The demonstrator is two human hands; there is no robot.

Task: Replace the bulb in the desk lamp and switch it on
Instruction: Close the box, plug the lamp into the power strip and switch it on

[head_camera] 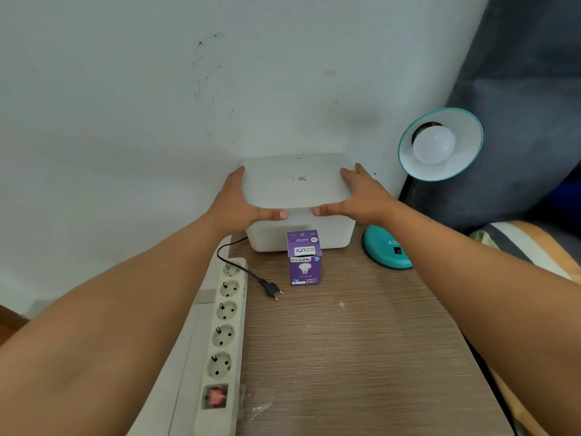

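Note:
A teal desk lamp stands at the right of the wooden table: its shade (465, 158) faces me with a white bulb (434, 144) screwed in, and its round base (382, 248) sits partly behind my right forearm. A purple bulb box (304, 262) stands upright in front of a white plastic container (330, 237). My left hand (234, 204) and my right hand (361, 195) grip the two sides of the container's white lid (295, 184), thumbs on its front edge. The lamp's black plug (270, 289) lies unplugged on the table.
A white power strip (224, 335) with several sockets and a lit red switch (215, 396) runs along the table's left edge. The table (345, 357) backs onto a white wall. A grey cushion and striped fabric (534, 247) lie to the right. A clear plastic wrapper (256, 404) lies near the switch.

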